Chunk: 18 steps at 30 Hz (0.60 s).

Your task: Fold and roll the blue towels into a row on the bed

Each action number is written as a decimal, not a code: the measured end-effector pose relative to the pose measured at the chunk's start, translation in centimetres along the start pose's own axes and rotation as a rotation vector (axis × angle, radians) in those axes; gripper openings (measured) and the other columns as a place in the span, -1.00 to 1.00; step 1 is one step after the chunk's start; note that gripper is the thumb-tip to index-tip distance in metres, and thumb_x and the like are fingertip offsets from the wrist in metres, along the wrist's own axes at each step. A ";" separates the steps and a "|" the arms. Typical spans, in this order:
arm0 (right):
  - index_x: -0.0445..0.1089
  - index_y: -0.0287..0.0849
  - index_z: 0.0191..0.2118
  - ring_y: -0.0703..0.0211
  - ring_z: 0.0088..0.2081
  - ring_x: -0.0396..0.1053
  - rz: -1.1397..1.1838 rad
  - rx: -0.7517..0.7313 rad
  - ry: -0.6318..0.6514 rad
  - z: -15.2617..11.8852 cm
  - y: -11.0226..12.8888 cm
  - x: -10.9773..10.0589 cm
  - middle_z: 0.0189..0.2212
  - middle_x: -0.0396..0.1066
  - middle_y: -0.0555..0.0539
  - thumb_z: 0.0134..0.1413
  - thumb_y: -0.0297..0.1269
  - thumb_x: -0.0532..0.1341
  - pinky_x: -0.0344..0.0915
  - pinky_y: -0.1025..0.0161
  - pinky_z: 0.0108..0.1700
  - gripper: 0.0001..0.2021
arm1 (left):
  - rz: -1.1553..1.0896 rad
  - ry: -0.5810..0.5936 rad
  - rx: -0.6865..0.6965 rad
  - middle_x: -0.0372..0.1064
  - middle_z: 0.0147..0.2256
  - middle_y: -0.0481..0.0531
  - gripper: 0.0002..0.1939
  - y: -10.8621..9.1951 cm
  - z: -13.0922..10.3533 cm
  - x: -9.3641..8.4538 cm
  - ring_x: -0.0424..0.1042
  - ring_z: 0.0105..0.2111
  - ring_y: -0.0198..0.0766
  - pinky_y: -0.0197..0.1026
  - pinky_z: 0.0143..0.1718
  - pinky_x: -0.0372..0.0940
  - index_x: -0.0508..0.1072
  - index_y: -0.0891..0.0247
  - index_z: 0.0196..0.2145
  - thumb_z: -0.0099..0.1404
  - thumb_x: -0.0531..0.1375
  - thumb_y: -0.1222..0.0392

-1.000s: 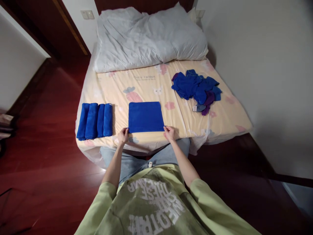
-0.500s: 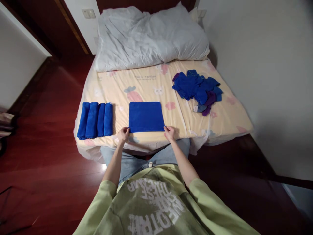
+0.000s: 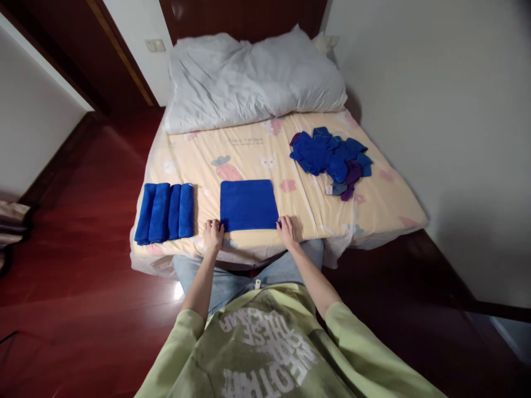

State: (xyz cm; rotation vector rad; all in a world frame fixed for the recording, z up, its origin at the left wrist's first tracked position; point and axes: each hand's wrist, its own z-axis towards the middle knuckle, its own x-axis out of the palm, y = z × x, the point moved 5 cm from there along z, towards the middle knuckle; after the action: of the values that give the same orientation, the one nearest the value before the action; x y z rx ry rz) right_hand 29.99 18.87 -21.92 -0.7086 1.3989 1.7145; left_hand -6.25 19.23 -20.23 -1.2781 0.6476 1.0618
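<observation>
A blue cloth (image 3: pixel 249 204) lies flat in a rectangle near the front edge of the bed. My left hand (image 3: pixel 213 235) is at its near left corner, fingers bent and closed on the edge. At the near right corner, my right hand (image 3: pixel 287 229) pinches the cloth's edge. Several rolled blue cloths (image 3: pixel 166 213) sit side by side to the left of my left hand. A crumpled pile of blue and purple cloths (image 3: pixel 329 157) rests farther back on the right.
The bed (image 3: pixel 240 157) has a pale yellow patterned sheet, with a bunched grey-white quilt (image 3: pixel 253 80) across its far end. A white wall (image 3: pixel 435 110) stands to the right. Dark red floor (image 3: pixel 74 249) shows at the left.
The view has tilted slightly, so the bed appears lower. My left hand has turned so its back and knuckles face up at the corner. The cloth keeps its flat shape.
</observation>
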 end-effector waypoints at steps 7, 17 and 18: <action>0.46 -0.21 0.17 -0.07 0.11 0.35 -0.213 -0.512 0.234 -0.9 0.9 -1.5 0.07 0.50 -0.22 0.30 -0.46 0.09 0.21 0.00 0.15 -0.61 | 0.091 0.190 0.538 0.47 0.02 0.26 -0.65 -0.5 -1.6 -0.8 0.36 0.05 0.09 0.10 0.10 0.21 0.51 0.22 0.04 0.36 0.10 0.33; 0.55 -0.14 0.03 -0.13 0.00 0.37 -0.381 -0.438 0.177 0.3 2.0 -0.1 -0.04 0.53 -0.23 0.17 -0.57 0.17 0.23 0.01 0.01 -0.62 | 0.203 0.231 0.603 0.47 -0.13 0.29 -0.72 -1.7 0.5 0.2 0.40 -0.01 0.09 0.08 0.04 0.29 0.56 0.25 -0.11 0.30 0.13 0.41; 0.55 -0.14 0.03 -0.13 0.00 0.37 -0.381 -0.453 0.175 0.2 2.0 -0.2 -0.05 0.54 -0.24 0.16 -0.58 0.17 0.23 0.02 0.00 -0.61 | 0.199 0.240 0.617 0.47 -0.14 0.28 -0.74 -1.5 0.6 0.2 0.41 -0.02 0.08 0.07 0.04 0.30 0.56 0.26 -0.13 0.30 0.14 0.41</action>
State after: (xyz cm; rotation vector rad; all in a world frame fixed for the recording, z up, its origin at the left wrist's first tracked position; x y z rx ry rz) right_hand 28.38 18.85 -20.62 -1.3105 0.9056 1.6971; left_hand -4.86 19.93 -19.62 -0.8118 1.1988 0.7762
